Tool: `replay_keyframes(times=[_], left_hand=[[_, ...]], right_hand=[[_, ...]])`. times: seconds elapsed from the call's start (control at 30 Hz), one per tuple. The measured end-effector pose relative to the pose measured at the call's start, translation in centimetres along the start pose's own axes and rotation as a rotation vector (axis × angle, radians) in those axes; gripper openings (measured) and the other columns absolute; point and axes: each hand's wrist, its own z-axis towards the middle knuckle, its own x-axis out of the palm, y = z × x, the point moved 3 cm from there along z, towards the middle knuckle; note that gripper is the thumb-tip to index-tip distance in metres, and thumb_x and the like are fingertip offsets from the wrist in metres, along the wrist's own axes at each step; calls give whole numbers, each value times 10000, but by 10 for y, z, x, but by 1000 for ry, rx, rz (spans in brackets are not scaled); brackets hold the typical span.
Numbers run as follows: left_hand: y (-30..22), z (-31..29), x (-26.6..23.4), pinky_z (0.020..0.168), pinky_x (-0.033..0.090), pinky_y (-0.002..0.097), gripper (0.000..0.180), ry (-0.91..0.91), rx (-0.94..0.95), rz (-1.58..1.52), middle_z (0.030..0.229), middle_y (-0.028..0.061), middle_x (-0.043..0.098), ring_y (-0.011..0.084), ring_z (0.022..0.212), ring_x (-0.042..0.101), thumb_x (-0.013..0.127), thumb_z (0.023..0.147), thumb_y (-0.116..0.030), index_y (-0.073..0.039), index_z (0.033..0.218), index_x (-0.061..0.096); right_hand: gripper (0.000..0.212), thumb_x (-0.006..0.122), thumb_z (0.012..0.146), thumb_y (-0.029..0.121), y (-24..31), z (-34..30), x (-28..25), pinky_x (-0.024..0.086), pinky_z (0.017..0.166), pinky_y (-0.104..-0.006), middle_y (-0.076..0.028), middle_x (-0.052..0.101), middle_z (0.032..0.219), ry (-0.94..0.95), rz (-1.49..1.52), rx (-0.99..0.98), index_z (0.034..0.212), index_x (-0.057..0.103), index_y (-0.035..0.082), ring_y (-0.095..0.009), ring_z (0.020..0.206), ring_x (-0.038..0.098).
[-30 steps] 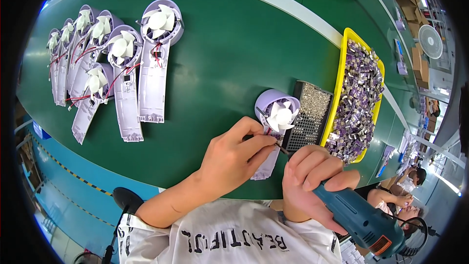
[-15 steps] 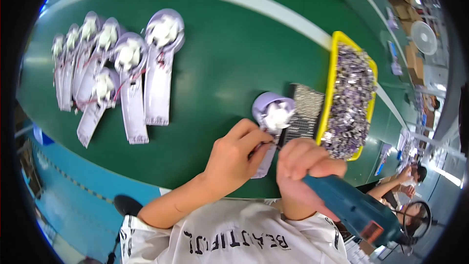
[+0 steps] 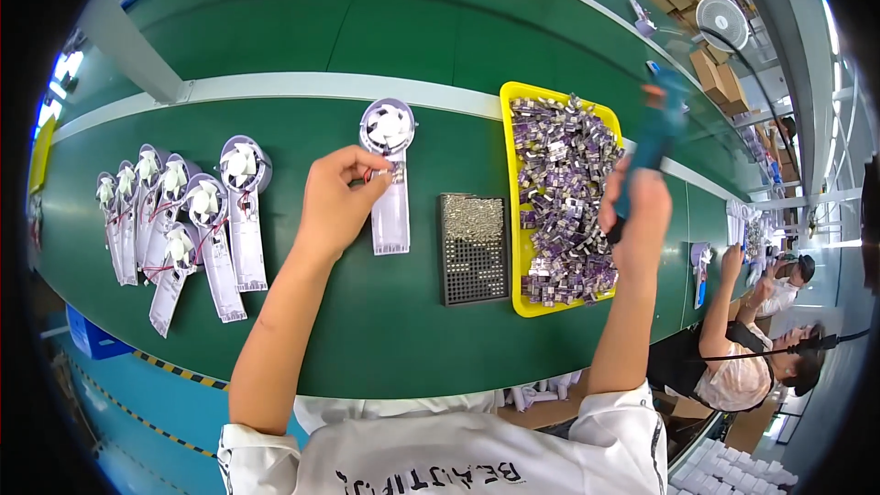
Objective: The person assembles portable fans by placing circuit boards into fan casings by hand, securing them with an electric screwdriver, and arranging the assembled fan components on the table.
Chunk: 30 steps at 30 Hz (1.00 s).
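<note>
Head view: your left grip [image 3: 335, 194] was curled at the fan assembly [image 3: 391, 220] on the worktop [image 3: 367, 330], closure and hold indeterminable; your right grip [image 3: 642, 206] encircled the raised power screwdriver [image 3: 656, 133]. A left-grip slip could have displaced the red wire [image 3: 368, 174].

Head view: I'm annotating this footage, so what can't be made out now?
Head view:
Power tool in the right hand: upper end blurred.
Left hand: its fingers hide whether it pinches anything on the fan unit.
Metal pieces in the black tray: too small to count.
Pale parts beneath the table: partly hidden by its edge.
</note>
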Motion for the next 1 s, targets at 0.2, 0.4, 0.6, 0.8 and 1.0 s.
replay_keyframes(times=[0.2, 0.4, 0.6, 0.8, 1.0], left_hand=[[-3, 33, 20, 742, 498, 236, 104, 94, 17, -5, 853, 46, 690, 91, 787, 626, 694, 833, 65, 27, 928, 677], [-2, 42, 26, 754, 501, 243, 96, 144, 9, 2, 856, 49, 693, 92, 794, 626, 691, 837, 61, 27, 926, 679], [5, 45, 30, 760, 496, 252, 94, 149, 46, -47, 841, 47, 689, 95, 784, 616, 692, 823, 63, 22, 908, 687], [9, 45, 24, 743, 478, 223, 147, 125, 106, -6, 846, 20, 671, 73, 784, 599, 694, 826, 67, 11, 961, 689], [-44, -27, 16, 958, 477, 406, 460, -23, 482, 386, 1157, 164, 598, 367, 1087, 589, 703, 811, -27, -42, 1260, 606]], right_hand=[[258, 798, 834, 201, -28, 14, -11, 469, 604, -298, 0, 620, 718, 137, -507, -14, 937, 627, 38, -113, 647, 598], [228, 751, 827, 113, -31, 6, -32, 524, 681, -334, -90, 738, 860, 125, -720, -137, 1002, 636, 23, -209, 732, 701], [258, 764, 801, 100, -33, 4, -36, 540, 753, -338, -94, 750, 908, 179, -794, -73, 1005, 632, 14, -226, 822, 728], [262, 774, 795, 100, -32, 15, -23, 539, 733, -337, -100, 751, 902, 63, -737, -123, 1007, 640, 22, -203, 793, 722], [564, 832, 748, 381, -41, 13, -19, 524, 729, -476, -217, 699, 901, -172, -1158, -294, 1153, 638, 40, -416, 860, 682]])
